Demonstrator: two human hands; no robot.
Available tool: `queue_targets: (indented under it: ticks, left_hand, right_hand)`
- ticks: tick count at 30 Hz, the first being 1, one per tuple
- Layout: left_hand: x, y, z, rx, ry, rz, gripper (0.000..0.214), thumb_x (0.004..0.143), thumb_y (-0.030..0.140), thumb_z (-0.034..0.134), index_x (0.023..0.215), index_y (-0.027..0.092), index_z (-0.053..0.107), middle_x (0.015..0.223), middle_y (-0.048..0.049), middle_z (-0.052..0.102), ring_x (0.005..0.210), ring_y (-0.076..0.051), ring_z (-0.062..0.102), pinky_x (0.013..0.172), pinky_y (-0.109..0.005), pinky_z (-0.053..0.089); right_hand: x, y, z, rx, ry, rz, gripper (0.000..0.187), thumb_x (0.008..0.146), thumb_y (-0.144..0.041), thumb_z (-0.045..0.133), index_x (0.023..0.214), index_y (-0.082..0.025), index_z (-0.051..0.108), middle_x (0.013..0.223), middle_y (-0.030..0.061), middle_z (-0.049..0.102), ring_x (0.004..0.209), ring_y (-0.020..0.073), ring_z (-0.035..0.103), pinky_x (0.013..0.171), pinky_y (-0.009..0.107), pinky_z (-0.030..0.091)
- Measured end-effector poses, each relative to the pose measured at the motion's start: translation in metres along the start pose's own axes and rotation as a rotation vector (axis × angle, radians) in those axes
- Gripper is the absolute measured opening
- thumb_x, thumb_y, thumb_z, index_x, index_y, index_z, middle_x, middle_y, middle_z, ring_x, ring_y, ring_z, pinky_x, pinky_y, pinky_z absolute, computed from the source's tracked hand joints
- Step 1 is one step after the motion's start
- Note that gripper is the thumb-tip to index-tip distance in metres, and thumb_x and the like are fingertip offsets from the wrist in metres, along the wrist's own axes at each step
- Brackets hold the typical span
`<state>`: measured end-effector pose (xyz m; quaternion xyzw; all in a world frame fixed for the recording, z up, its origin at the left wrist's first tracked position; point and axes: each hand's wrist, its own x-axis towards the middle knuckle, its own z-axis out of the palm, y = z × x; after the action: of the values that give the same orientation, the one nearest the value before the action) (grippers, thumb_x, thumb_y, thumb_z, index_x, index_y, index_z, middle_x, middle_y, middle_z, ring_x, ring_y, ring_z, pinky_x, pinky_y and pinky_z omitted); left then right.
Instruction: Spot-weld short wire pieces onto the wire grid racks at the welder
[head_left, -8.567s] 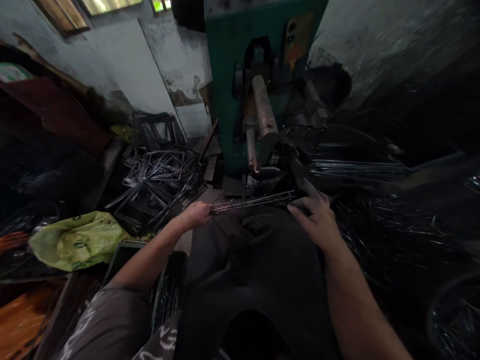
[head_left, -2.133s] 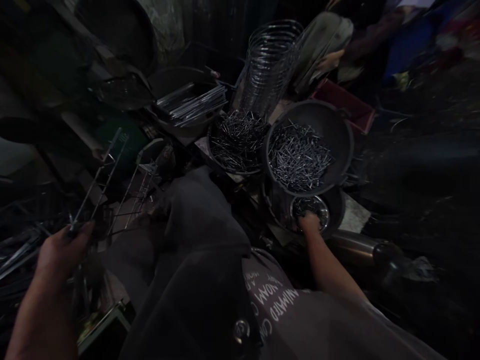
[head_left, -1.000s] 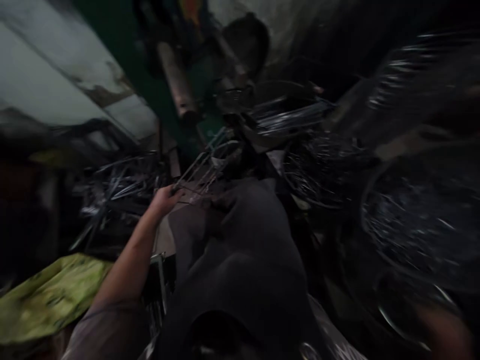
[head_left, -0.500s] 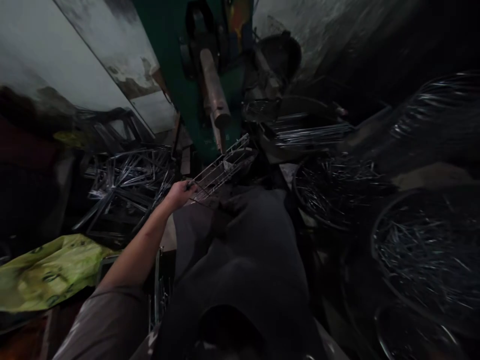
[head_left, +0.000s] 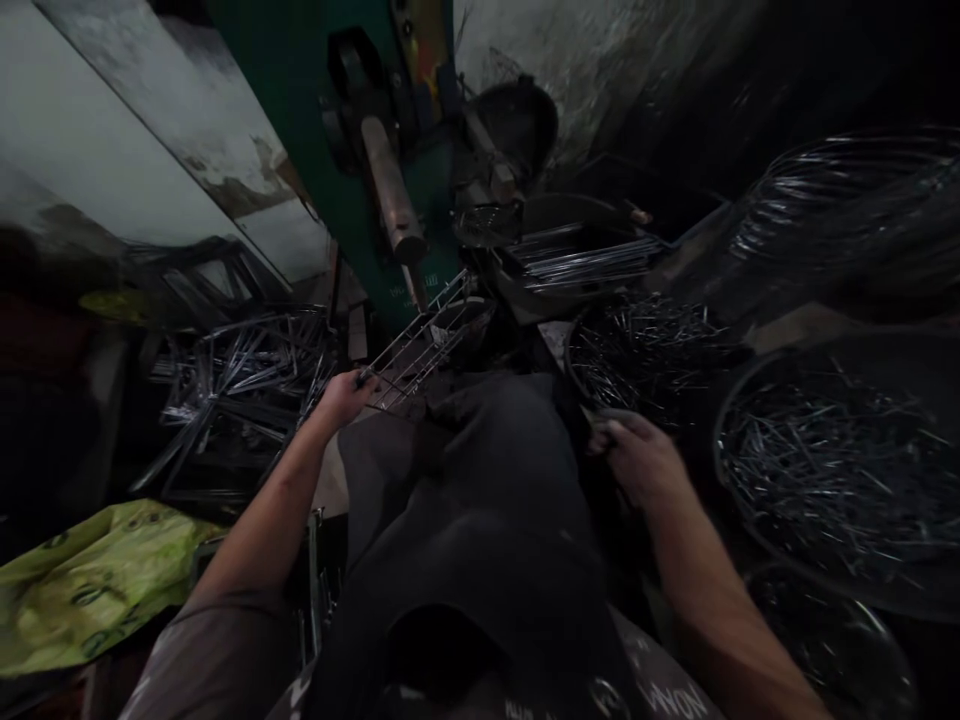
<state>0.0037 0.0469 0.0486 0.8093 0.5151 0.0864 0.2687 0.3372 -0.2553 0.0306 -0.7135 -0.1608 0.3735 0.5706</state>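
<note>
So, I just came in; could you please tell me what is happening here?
A seated person holds a wire frame by its near end in the left hand; it points towards a green machine with a thick metal rod. The right hand is apart from the frame, fingers drawn together; whether it grips something small is unclear. Beyond the left hand lies a pile of metal frames, and on the right stands a wide basin of short metal pieces.

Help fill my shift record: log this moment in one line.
left hand: holds silver wire-rod frame | right hand: curled, contents unclear | ahead: green metal machine
</note>
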Motion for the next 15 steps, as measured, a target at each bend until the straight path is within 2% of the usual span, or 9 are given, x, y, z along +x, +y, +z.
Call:
queue_targets:
  ticks: [2,4,5,7,8,10,13,15]
  left_hand:
    - [-0.002,0.005,-0.001,0.000,-0.002,-0.018,0.037,0.077,0.044,0.048,0.074,0.012,0.066,0.067,-0.0032,0.064,0.064,-0.014,0.055,0.060,-0.022,0.040]
    - [-0.003,0.007,-0.002,0.006,-0.002,-0.031,0.035,0.076,0.042,0.049,0.074,0.012,0.066,0.066,-0.0030,0.063,0.063,-0.014,0.054,0.060,-0.022,0.040]
    - [-0.003,0.007,-0.003,0.011,-0.002,-0.031,0.034,0.076,0.042,0.049,0.075,0.012,0.066,0.066,-0.0030,0.063,0.064,-0.014,0.054,0.060,-0.022,0.040]
    - [-0.003,0.008,-0.005,0.020,-0.003,-0.025,0.034,0.076,0.042,0.050,0.075,0.013,0.067,0.066,-0.0029,0.064,0.065,-0.014,0.055,0.060,-0.022,0.040]
    - [-0.004,0.008,-0.006,0.022,-0.006,-0.025,0.033,0.076,0.042,0.050,0.075,0.013,0.067,0.065,-0.0027,0.064,0.065,-0.014,0.055,0.060,-0.021,0.040]
    - [-0.007,0.009,-0.007,0.024,-0.011,-0.045,0.031,0.075,0.041,0.050,0.075,0.013,0.066,0.064,-0.0015,0.064,0.064,-0.014,0.055,0.057,-0.020,0.039]
    - [-0.009,0.007,-0.008,0.102,-0.009,-0.146,0.027,0.073,0.039,0.052,0.077,0.015,0.065,0.059,0.0024,0.061,0.061,-0.013,0.054,0.052,-0.019,0.037]
    - [-0.005,0.002,-0.007,0.217,-0.011,-0.232,0.027,0.071,0.042,0.054,0.077,0.018,0.064,0.054,0.0047,0.058,0.059,-0.014,0.055,0.049,-0.018,0.036]
  right_hand:
    - [0.014,-0.010,0.051,0.146,-0.221,0.040,0.041,0.060,-0.045,0.072,0.088,-0.017,0.061,0.069,0.0021,0.059,0.055,0.0105,0.050,0.052,0.025,0.042]
    - [0.017,-0.019,0.084,0.130,-0.380,0.059,0.039,0.060,-0.042,0.075,0.085,-0.015,0.063,0.069,0.0024,0.060,0.052,0.0088,0.049,0.051,0.024,0.041]
    - [0.015,-0.023,0.091,0.085,-0.419,0.055,0.038,0.061,-0.041,0.075,0.086,-0.015,0.064,0.070,0.0030,0.061,0.052,0.0083,0.049,0.050,0.023,0.040]
    - [0.010,-0.028,0.085,0.020,-0.421,0.042,0.037,0.063,-0.041,0.075,0.087,-0.014,0.065,0.072,0.0040,0.063,0.051,0.0083,0.049,0.049,0.022,0.039]
    - [0.007,-0.030,0.073,0.029,-0.388,0.040,0.036,0.064,-0.040,0.075,0.087,-0.014,0.066,0.072,0.0040,0.063,0.052,0.0085,0.050,0.049,0.022,0.039]
    - [-0.002,-0.026,0.030,0.115,-0.267,0.066,0.033,0.064,-0.038,0.076,0.087,-0.016,0.066,0.071,0.0028,0.062,0.053,0.0088,0.050,0.049,0.022,0.040]
    - [-0.027,0.000,-0.060,0.214,0.000,0.162,0.032,0.059,-0.033,0.078,0.085,-0.017,0.065,0.068,0.0016,0.060,0.055,0.0097,0.052,0.051,0.022,0.043]
    - [-0.053,0.028,-0.121,0.151,0.246,0.260,0.030,0.058,-0.029,0.075,0.083,-0.018,0.064,0.071,0.0029,0.062,0.058,0.0116,0.055,0.055,0.024,0.047]
